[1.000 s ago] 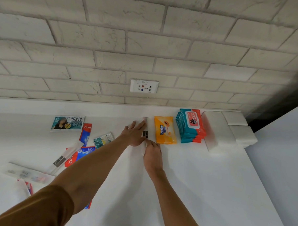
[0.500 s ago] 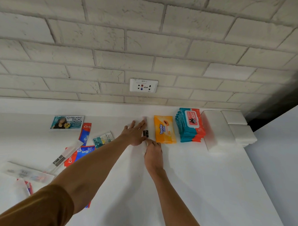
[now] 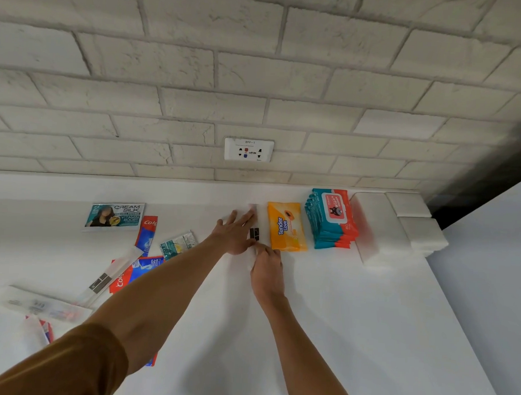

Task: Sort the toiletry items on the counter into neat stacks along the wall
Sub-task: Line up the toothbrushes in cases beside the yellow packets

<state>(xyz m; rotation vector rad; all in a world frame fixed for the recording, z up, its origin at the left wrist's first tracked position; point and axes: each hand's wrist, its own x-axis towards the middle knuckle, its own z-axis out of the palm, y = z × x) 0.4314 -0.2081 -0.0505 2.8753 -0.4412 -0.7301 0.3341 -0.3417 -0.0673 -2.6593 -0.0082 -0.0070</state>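
Note:
On the white counter [image 3: 352, 320], a clear toothbrush packet [image 3: 255, 227] with a black label lies lengthwise toward the wall, left of an orange Tender Love wipes pack [image 3: 286, 227]. My left hand [image 3: 235, 233] lies flat along the packet's left side, fingers straight. My right hand [image 3: 266, 267] touches the packet's near end with its fingertips; its grip is hidden. Further right stand a stack of teal-and-red wipes packs [image 3: 331, 220] and white tissue packs [image 3: 380, 226].
Loose items lie at the left: a Cream Silk sachet [image 3: 115, 216], a green sachet [image 3: 178, 243], Colgate toothpaste tubes [image 3: 146, 231], and more clear toothbrush packets [image 3: 109, 276] near the counter's left edge. A wall socket [image 3: 248, 149] sits above. The counter ends at the right.

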